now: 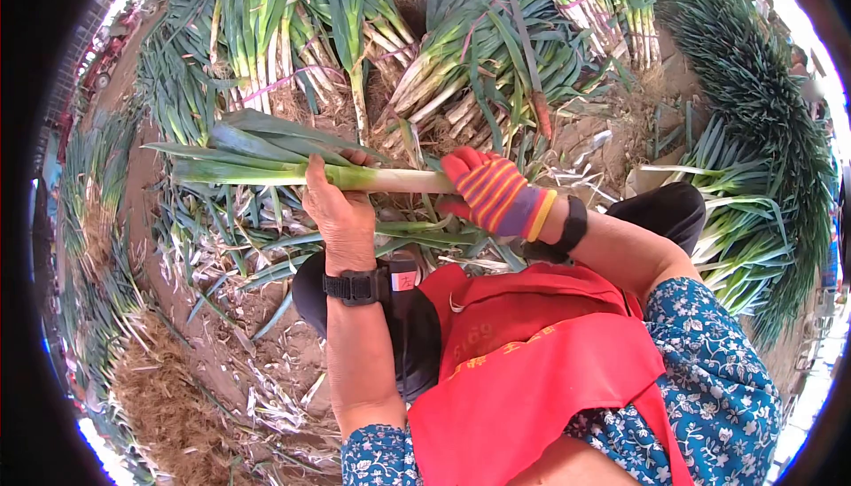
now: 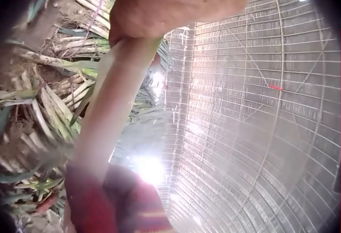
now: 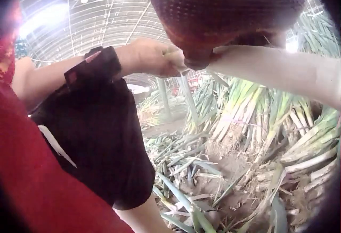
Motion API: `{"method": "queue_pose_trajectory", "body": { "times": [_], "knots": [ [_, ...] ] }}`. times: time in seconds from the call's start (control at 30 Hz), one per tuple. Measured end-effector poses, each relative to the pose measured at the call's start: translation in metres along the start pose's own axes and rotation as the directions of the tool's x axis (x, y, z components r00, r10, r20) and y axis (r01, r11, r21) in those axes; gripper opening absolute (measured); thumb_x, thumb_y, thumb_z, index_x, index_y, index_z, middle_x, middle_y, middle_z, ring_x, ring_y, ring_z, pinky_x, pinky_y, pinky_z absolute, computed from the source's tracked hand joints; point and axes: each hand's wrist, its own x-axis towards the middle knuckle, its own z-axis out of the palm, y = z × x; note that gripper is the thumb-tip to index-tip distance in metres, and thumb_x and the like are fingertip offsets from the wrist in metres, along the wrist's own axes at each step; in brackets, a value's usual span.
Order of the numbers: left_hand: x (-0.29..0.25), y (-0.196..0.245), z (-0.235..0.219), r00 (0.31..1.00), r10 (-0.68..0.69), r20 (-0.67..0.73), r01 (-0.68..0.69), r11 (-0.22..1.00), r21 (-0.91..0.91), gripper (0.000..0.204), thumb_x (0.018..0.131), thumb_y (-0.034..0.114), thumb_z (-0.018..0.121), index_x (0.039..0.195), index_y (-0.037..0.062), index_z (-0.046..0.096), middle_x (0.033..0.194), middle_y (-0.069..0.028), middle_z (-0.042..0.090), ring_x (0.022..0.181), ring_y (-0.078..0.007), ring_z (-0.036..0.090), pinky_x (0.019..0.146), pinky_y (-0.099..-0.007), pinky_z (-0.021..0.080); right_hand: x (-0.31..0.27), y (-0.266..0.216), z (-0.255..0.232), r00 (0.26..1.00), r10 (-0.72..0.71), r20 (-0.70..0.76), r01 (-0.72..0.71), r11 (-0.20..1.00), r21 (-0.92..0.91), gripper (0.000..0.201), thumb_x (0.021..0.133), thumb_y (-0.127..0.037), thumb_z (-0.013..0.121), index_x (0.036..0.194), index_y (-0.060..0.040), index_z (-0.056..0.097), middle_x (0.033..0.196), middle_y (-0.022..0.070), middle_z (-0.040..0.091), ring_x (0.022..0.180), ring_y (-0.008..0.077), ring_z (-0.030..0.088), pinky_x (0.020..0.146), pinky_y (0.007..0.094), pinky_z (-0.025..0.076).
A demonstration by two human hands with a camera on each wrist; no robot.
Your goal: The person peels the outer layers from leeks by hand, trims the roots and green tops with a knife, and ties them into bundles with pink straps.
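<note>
A thick green onion (image 1: 408, 181) lies level across the front of the person in the head view, its green leaves to the left and its white shank to the right. The bare left hand (image 1: 341, 211) grips it where green meets white. Wearing a red, yellow and purple striped glove, the right hand (image 1: 498, 192) holds the white end and hides its tip. In the left wrist view the pale shank (image 2: 114, 100) runs from the left hand (image 2: 181, 4) down to the gloved fingers (image 2: 90, 201). The right wrist view shows the glove (image 3: 224, 9) close over the shank (image 3: 282, 68).
Tied bundles of green onions (image 1: 275, 52) lie ahead on the soil, and more loose ones (image 1: 745, 229) lie at the right. A long dark strip with a reddish-brown end (image 1: 541, 114) rests among them. Pale peelings (image 1: 275, 406) and a brown root heap (image 1: 168, 397) are at left.
</note>
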Motion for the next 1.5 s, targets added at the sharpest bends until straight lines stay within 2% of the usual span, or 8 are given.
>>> {"method": "queue_pose_trajectory", "body": {
  "times": [0.43,0.53,0.9,1.0,1.17,1.27,1.43,1.5],
  "knots": [
    [-0.003,-0.003,-0.005,0.972,0.123,0.2,-0.152,0.979,0.135,0.036,0.088,0.027,0.047,0.107,-0.0028,0.044,0.092,-0.0171,0.056,0.082,-0.0288,0.058,0.079,-0.0429,0.046,-0.012,0.031,0.027,0.949,0.04,0.312,-0.077,0.992,0.105,0.011,0.07,-0.016,0.056,0.07,-0.0051,0.053,0.066,0.0144,0.053,0.062,0.0326,0.055,0.052,0.0417,0.044],
    [-0.001,0.009,0.003,0.983,0.01,0.185,0.001,0.998,-0.058,0.035,0.088,0.027,0.047,0.106,-0.0033,0.045,0.093,-0.0169,0.056,0.084,-0.0286,0.058,0.082,-0.0421,0.046,-0.026,0.048,0.029,0.717,0.44,0.541,-0.487,0.871,-0.062,0.017,0.073,-0.019,0.058,0.078,-0.0029,0.058,0.074,0.017,0.06,0.074,0.0354,0.058,0.063,0.0407,0.047],
    [-0.008,-0.002,0.011,0.995,-0.003,0.1,0.0,1.0,0.03,0.037,0.089,0.027,0.046,0.105,-0.0065,0.046,0.092,-0.0174,0.056,0.08,-0.0293,0.06,0.078,-0.0392,0.05,0.013,-0.019,0.006,0.984,0.005,0.178,-0.019,0.997,0.073,0.023,0.072,-0.019,0.062,0.087,-0.0043,0.053,0.082,0.012,0.054,0.074,0.0308,0.055,0.059,0.0384,0.045],
    [-0.014,-0.007,0.001,0.87,0.385,0.308,-0.475,0.823,0.312,0.037,0.088,0.027,0.046,0.103,-0.007,0.047,0.091,-0.0174,0.056,0.08,-0.0284,0.06,0.077,-0.0385,0.05,0.013,-0.021,0.021,0.995,0.037,0.091,-0.043,0.997,0.068,0.016,0.068,-0.013,0.061,0.077,-0.0079,0.05,0.074,0.0095,0.051,0.062,0.03,0.053,0.051,0.0394,0.042],
    [-0.015,0.001,0.007,0.959,0.185,0.215,-0.221,0.962,0.157,0.039,0.089,0.028,0.046,0.105,-0.0077,0.046,0.091,-0.0187,0.057,0.079,-0.0268,0.061,0.074,-0.0355,0.05,0.01,-0.006,0.036,0.984,0.133,0.115,-0.15,0.976,0.159,0.011,0.069,-0.012,0.059,0.075,-0.0064,0.052,0.063,0.0124,0.051,0.059,0.0339,0.052,0.05,0.0414,0.042],
    [-0.015,0.009,0.013,0.982,0.031,0.188,-0.051,0.993,0.103,0.04,0.089,0.028,0.046,0.105,-0.0081,0.046,0.09,-0.0196,0.057,0.078,-0.0268,0.061,0.074,-0.0345,0.049,0.004,0.017,0.051,0.773,0.381,0.508,-0.492,0.865,0.101,0.013,0.072,-0.014,0.058,0.081,-0.004,0.059,0.071,0.0147,0.056,0.066,0.0349,0.056,0.056,0.0417,0.045],
    [-0.011,0.013,0.011,0.98,-0.019,0.199,0.012,0.999,0.039,0.037,0.09,0.029,0.043,0.102,-0.0062,0.049,0.089,-0.0177,0.059,0.079,-0.0274,0.061,0.077,-0.0358,0.048,0.011,0.011,0.023,0.956,-0.205,0.21,0.139,0.946,0.294,0.022,0.08,-0.012,0.056,0.1,-0.0024,0.06,0.092,0.0155,0.061,0.08,0.0269,0.06,0.065,0.0349,0.048],
    [-0.008,0.012,0.011,0.945,-0.052,0.322,0.049,0.999,0.018,0.039,0.091,0.031,0.04,0.1,-0.0049,0.05,0.09,-0.0169,0.059,0.081,-0.0275,0.06,0.081,-0.0379,0.046,0.029,-0.005,0.025,0.737,0.206,0.644,-0.629,-0.138,0.765,0.033,0.08,-0.019,0.064,0.107,0.0001,0.057,0.087,0.0049,0.063,0.075,0.0112,0.058,0.059,0.0273,0.046]
  ]
}}
